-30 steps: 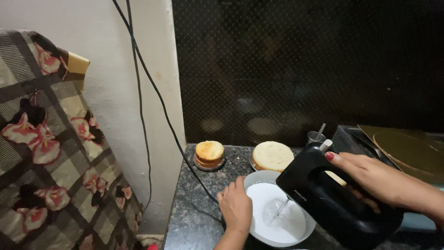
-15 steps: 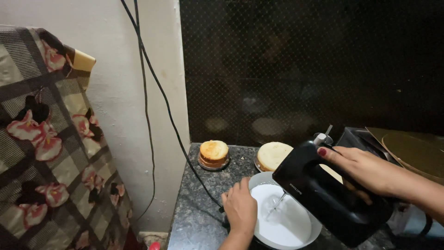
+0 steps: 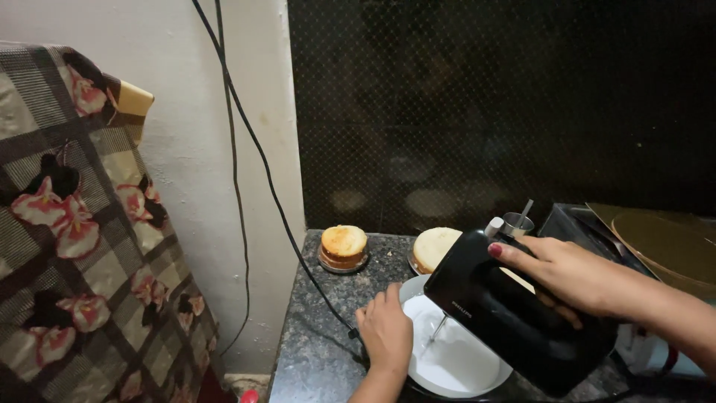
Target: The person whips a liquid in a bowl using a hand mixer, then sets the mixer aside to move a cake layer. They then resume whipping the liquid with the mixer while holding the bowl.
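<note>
Pretty tight spot here. The dark speckled counter (image 3: 321, 328) is narrow, its left edge dropping off right beside a checked floral cloth (image 3: 82, 246), with a white wall (image 3: 186, 149) and a black cord (image 3: 253, 149) running down onto the stone. At the far side a dark patterned backsplash (image 3: 485, 112) closes things off. The only free stone is the strip left of the white bowl (image 3: 455, 358), between the cord and the small golden cake (image 3: 344, 245). A paler cake round (image 3: 435, 248) sits just behind the bowl, a steel cup (image 3: 514, 222) to its right.

Left hand (image 3: 386, 328) comes up from the near edge, fingers curled over the bowl's left rim, gripping it. Right hand (image 3: 570, 272) reaches in from the right, wrapped over the handle of the black hand mixer (image 3: 514, 321), which tilts down-left with a beater (image 3: 438, 328) in the white cream.

Compared to half a second ago, the mixer sits about the same, the left hand too; the view just shifted a bit.
</note>
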